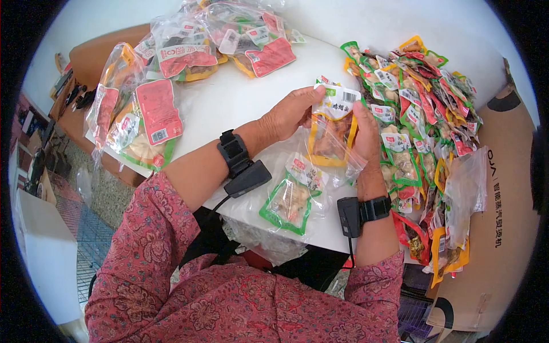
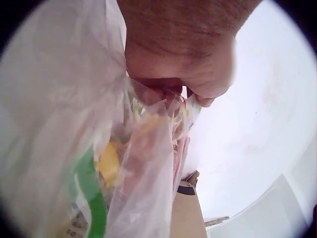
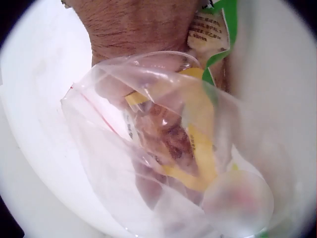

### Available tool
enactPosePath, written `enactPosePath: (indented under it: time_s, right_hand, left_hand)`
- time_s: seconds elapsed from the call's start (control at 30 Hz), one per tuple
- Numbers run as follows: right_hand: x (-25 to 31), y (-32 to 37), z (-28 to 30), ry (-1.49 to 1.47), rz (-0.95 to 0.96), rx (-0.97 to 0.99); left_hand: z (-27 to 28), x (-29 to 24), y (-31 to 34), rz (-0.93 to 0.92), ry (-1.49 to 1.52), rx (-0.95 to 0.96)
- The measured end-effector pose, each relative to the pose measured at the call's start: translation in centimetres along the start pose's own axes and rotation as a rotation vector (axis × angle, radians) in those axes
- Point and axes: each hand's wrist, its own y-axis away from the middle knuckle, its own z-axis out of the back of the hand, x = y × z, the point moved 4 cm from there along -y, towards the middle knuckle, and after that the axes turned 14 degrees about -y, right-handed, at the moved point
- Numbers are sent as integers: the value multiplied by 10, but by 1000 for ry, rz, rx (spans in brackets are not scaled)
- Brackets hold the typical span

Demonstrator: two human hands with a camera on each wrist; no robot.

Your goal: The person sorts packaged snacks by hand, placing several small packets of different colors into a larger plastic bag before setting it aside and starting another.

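Observation:
Between the two hands is a yellow-edged snack packet (image 1: 330,143), held upright, with brown food showing through its window. My left hand (image 1: 290,112) pinches its white top at the upper left corner. My right hand (image 1: 368,136) grips its right side, the thumb near the barcode. A clear zip bag (image 3: 99,163) surrounds the lower part of the packet, and its plastic lies over the right fingers in the right wrist view. Below, a green-edged packet (image 1: 286,200) with pale food lies at the table's front edge under clear plastic.
A big heap of snack packets (image 1: 409,108) covers the table's right side, with empty clear bags (image 1: 466,188) on its near end. Filled clear bags (image 1: 137,114) stand at the left and more filled bags (image 1: 229,43) at the back. A cardboard box (image 1: 503,188) stands right of the table (image 1: 229,103).

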Motion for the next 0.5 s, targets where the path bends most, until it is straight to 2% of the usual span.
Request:
enactPosePath:
  time_s: [0.2,0.5]
  right_hand:
    - [-2,-6,14,19,103,-33]
    - [6,-2,10,42,131,-100]
  left_hand:
    - [-3,-4,2,20,1,25]
    - [-2,-4,2,48,-3,15]
